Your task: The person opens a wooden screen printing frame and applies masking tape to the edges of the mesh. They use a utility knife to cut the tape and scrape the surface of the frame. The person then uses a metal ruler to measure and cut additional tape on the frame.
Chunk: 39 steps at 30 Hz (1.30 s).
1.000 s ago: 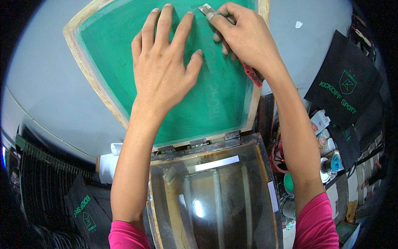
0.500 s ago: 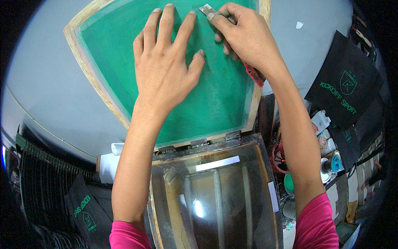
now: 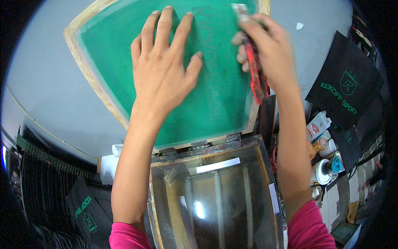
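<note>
A green screen-printing screen (image 3: 174, 124) in a wooden frame stands raised in front of me, with faint lettering running down its right half. My left hand (image 3: 163, 62) lies on the mesh, fingers spread and holding nothing. In my right hand (image 3: 267, 50) is a red and black utility knife (image 3: 254, 72), its handle pointing down and its pale blade tip up. That hand is slightly blurred, over the screen's upper right side. Whether the blade touches the mesh I cannot tell.
Below the screen, hinged to it, is a glass-topped box (image 3: 207, 199) with tubes inside. Bottles and jars (image 3: 325, 145) crowd the right side beneath printed black fabric pieces (image 3: 348, 79). A rack of black sheets (image 3: 54, 186) stands at lower left; a grey wall (image 3: 37, 83) rises behind.
My right hand has moved right and slightly down with the knife, away from the lettering, which now shows more fully. My left hand has barely shifted.
</note>
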Available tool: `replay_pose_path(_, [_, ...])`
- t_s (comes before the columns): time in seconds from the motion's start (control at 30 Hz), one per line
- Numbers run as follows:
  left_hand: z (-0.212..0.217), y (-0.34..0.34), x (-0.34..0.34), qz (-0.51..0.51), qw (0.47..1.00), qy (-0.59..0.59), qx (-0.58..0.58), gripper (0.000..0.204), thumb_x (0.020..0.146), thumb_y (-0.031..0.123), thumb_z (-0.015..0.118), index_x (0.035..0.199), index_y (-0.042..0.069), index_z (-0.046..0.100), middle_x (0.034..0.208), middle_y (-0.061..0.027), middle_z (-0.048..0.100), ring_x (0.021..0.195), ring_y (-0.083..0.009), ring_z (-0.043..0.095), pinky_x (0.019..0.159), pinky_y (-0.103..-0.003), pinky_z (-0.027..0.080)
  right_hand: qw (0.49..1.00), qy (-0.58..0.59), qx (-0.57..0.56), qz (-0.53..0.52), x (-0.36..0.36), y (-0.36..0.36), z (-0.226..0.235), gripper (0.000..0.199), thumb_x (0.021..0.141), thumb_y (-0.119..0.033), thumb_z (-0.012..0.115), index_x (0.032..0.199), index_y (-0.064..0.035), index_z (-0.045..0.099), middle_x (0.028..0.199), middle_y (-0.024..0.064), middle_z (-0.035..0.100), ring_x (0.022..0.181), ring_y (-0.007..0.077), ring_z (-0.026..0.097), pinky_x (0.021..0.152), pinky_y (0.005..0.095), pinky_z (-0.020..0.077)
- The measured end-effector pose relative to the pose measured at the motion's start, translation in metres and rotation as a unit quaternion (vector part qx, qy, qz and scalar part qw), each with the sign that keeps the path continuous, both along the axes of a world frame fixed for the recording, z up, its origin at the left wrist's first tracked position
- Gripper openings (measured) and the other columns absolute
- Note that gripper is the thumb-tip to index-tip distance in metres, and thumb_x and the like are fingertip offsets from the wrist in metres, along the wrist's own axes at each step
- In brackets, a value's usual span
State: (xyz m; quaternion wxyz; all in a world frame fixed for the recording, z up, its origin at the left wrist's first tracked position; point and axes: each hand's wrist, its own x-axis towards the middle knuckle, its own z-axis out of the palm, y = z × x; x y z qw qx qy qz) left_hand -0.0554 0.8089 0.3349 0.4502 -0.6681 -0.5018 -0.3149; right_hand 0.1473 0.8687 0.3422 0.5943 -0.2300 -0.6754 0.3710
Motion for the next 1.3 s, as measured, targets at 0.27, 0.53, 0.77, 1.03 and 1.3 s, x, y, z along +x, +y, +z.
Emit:
replay_pose_path(0.27, [0.028,0.011,-0.021,-0.025,0.995,0.039,0.089,0.071,0.084,0.038,0.076,0.147,0.016,0.052,0.15,-0.0136,0.049,0.138,-0.0357,0.043,0.114,-0.05,0.031,0.909,0.328,-0.246,-0.083,0.039,-0.061,-0.108,0.022,0.101,-0.029,0.062,0.099,-0.0063,0.06,0.073,0.0053,0.064,0.052,0.0135,0.06,0.044,0.0272,0.0483])
replay_pose_path(0.53, [0.08,0.001,0.009,0.103,0.993,-0.059,0.004,0.079,0.085,0.044,0.065,0.15,0.005,0.041,0.15,-0.0186,0.045,0.144,-0.0341,0.036,0.123,-0.055,0.016,0.873,0.22,-0.408,-0.15,0.056,-0.152,-0.209,0.012,0.1,-0.018,0.062,0.096,-0.0067,0.063,0.084,0.001,0.061,0.077,0.0111,0.057,0.069,0.028,0.0475])
replay_pose_path(0.77, [0.077,-0.049,0.019,0.158,0.986,-0.004,0.058,0.086,0.075,0.033,0.074,0.15,0.005,0.042,0.148,-0.0187,0.046,0.139,-0.0359,0.04,0.119,-0.054,0.021,0.812,0.06,-0.58,-0.025,0.104,-0.269,-0.279,0.009,0.097,-0.012,0.063,0.098,-0.0037,0.064,0.086,0.0012,0.061,0.077,0.0117,0.056,0.07,0.029,0.0466])
replay_pose_path(1.03, [0.074,-0.069,-0.003,0.021,0.993,0.066,0.098,0.095,0.071,0.031,0.078,0.153,0.003,0.04,0.148,-0.0213,0.045,0.142,-0.0371,0.038,0.118,-0.052,0.024,0.824,0.022,-0.563,0.058,0.105,-0.328,-0.304,0.008,0.104,-0.012,0.056,0.103,-0.0038,0.056,0.063,0.0065,0.059,0.047,0.0159,0.055,0.044,0.0287,0.0469])
replay_pose_path(1.3, [0.062,-0.088,0.018,0.195,0.974,0.048,0.101,0.099,0.07,0.034,0.08,0.155,0.003,0.038,0.149,-0.0233,0.043,0.142,-0.0382,0.037,0.118,-0.052,0.025,0.845,-0.019,-0.531,0.055,0.102,-0.32,-0.305,0.01,0.106,-0.01,0.051,0.099,-0.0029,0.053,0.063,0.0058,0.057,0.048,0.0129,0.053,0.046,0.0283,0.0469])
